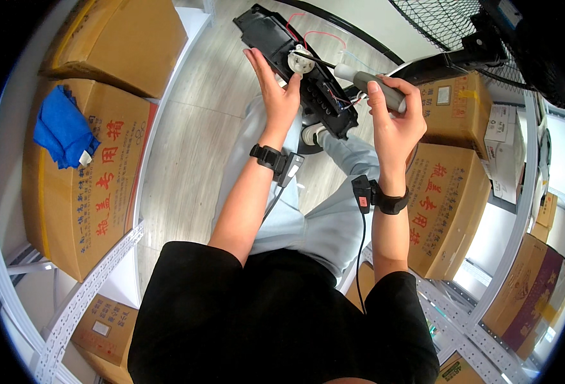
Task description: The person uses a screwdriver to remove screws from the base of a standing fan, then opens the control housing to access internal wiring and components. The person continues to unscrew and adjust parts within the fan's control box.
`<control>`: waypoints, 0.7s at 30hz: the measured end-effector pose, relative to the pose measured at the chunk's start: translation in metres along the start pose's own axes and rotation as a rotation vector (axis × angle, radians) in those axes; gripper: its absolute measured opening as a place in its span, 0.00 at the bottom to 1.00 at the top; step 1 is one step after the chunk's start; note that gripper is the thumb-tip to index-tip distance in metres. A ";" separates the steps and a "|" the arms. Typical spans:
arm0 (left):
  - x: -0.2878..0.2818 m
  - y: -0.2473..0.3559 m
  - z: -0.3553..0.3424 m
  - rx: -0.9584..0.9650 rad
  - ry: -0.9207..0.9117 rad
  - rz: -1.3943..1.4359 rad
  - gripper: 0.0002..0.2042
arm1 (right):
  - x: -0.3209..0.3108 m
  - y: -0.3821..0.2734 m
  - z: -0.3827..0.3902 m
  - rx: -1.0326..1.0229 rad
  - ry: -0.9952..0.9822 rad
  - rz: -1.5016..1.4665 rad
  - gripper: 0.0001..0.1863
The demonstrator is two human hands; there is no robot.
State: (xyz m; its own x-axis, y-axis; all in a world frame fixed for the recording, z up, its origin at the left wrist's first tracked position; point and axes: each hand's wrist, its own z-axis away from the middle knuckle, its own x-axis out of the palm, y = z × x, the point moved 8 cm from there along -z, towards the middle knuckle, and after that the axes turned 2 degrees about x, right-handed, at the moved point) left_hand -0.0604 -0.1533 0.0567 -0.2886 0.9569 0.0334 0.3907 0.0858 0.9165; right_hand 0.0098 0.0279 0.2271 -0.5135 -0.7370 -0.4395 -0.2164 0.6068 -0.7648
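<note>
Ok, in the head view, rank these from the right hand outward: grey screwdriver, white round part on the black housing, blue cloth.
1. Grey screwdriver: gripped in the right hand.
2. White round part: up and to its left, on the black housing.
3. Blue cloth: far left, on a cardboard box.

Open wooden floor (199, 121) runs down the upper middle of the frame, left of the black housing (302, 70), and gives the widest free passage. At the left, cardboard boxes (84, 185) on a white shelf rack (90, 281), one topped by a blue cloth (62, 131), close that side. At the right, stacked boxes (445, 211) stand just beside the right forearm. A fan's grille and stand (461, 38) block the upper right.
</note>
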 end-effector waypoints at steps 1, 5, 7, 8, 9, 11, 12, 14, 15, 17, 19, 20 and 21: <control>0.000 -0.004 0.001 -0.048 0.001 0.042 0.48 | 0.000 0.000 0.000 -0.005 0.003 0.005 0.11; 0.003 -0.014 0.005 -0.151 0.028 0.214 0.42 | 0.002 -0.002 0.003 0.106 -0.008 -0.100 0.11; 0.003 -0.010 0.005 -0.129 0.056 0.242 0.37 | 0.001 0.000 0.001 0.032 0.003 -0.047 0.11; 0.002 -0.003 0.004 -0.105 0.074 0.225 0.35 | 0.001 -0.001 0.001 -0.005 0.008 -0.021 0.11; 0.000 0.003 0.003 -0.081 0.092 0.208 0.33 | 0.002 0.000 0.000 -0.007 0.003 -0.021 0.11; -0.001 -0.004 0.002 -0.097 0.084 0.150 0.29 | 0.003 0.000 0.000 -0.011 -0.008 -0.024 0.11; 0.000 -0.007 0.002 -0.115 0.075 0.143 0.27 | 0.004 -0.001 0.000 -0.012 -0.020 -0.020 0.11; 0.001 -0.010 0.004 -0.162 0.053 0.151 0.25 | 0.005 -0.002 0.001 -0.013 -0.043 -0.012 0.11; 0.003 -0.009 0.005 -0.190 0.039 0.166 0.23 | 0.005 -0.002 0.002 -0.012 -0.047 -0.011 0.11; 0.002 -0.008 0.005 -0.180 0.057 0.163 0.21 | 0.005 -0.005 0.002 -0.011 -0.055 -0.008 0.11; 0.002 -0.012 0.005 -0.151 0.070 0.164 0.20 | 0.006 -0.007 0.003 -0.027 -0.063 0.011 0.11; 0.002 -0.010 0.004 -0.155 0.069 0.157 0.20 | 0.005 -0.007 0.003 -0.034 -0.065 0.022 0.11; 0.002 -0.008 0.004 -0.158 0.069 0.150 0.19 | 0.005 -0.008 0.003 -0.038 -0.068 0.029 0.11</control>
State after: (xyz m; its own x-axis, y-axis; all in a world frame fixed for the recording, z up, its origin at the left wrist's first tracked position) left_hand -0.0602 -0.1506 0.0478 -0.2986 0.9340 0.1964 0.2939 -0.1058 0.9500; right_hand 0.0117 0.0181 0.2299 -0.4628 -0.7365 -0.4934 -0.2337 0.6383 -0.7334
